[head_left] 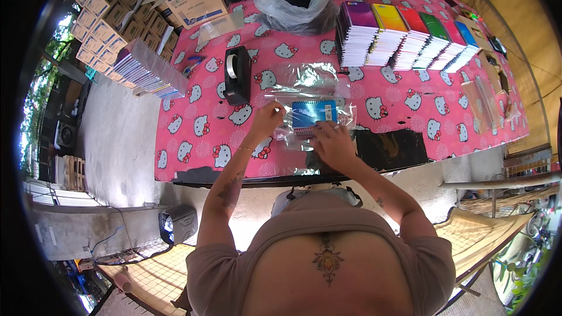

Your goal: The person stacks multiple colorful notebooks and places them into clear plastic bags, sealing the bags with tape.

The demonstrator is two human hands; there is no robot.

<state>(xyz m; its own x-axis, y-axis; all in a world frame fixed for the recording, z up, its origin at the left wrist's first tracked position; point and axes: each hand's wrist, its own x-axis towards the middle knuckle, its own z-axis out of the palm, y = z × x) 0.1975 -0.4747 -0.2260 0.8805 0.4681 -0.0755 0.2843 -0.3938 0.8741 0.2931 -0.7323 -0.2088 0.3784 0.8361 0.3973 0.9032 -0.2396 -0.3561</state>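
A blue spiral-bound notebook (309, 113) lies near the table's front edge, inside or under a shiny transparent plastic bag (313, 82); the glare makes the layers hard to part. My left hand (268, 122) is at the left edge of the plastic, finger and thumb pinched together on it. Across the lower right of the notebook rests my right hand (335, 142), fingers stretched out on the plastic. A black tape dispenser (238, 82) with a roll of tape stands beyond my left hand.
Stacks of coloured notebooks (383, 35) stand at the back right. A bin lined with a plastic bag (295, 6) is at the far middle, and an open carton (199, 0) sits left of it. Another notebook stack (149, 70) borders the left edge. Pink patterned cloth (410, 120) covers the table.
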